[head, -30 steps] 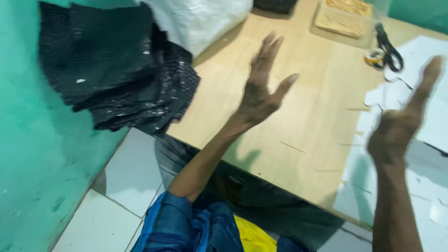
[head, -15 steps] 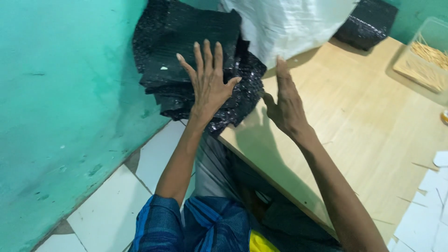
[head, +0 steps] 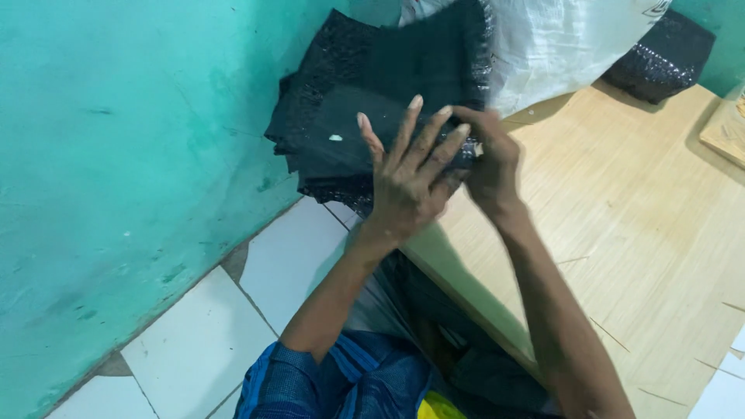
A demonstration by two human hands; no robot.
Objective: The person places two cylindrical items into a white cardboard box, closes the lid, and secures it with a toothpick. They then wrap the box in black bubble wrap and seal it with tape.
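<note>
A stack of black textured sheets [head: 365, 101] sits on the corner of a low wooden table [head: 621, 202], overhanging toward the green wall. My left hand [head: 407, 174] lies flat on top of the stack with fingers spread. Just to its right, my right hand [head: 489, 159] pinches the stack's near edge, fingers curled under the sheets. A white woven sack [head: 559, 39] rests behind the stack.
The green wall [head: 116, 171] stands close on the left above white floor tiles [head: 225, 310]. Another black pile [head: 660, 50] lies at the table's far side. A light wooden tray's corner [head: 725, 128] shows at the right edge. My knees in blue cloth [head: 341, 380] are below.
Both hands have swung left from the middle of the table to the black stack. The left hand now presses on it and the right hand has closed on its edge.
</note>
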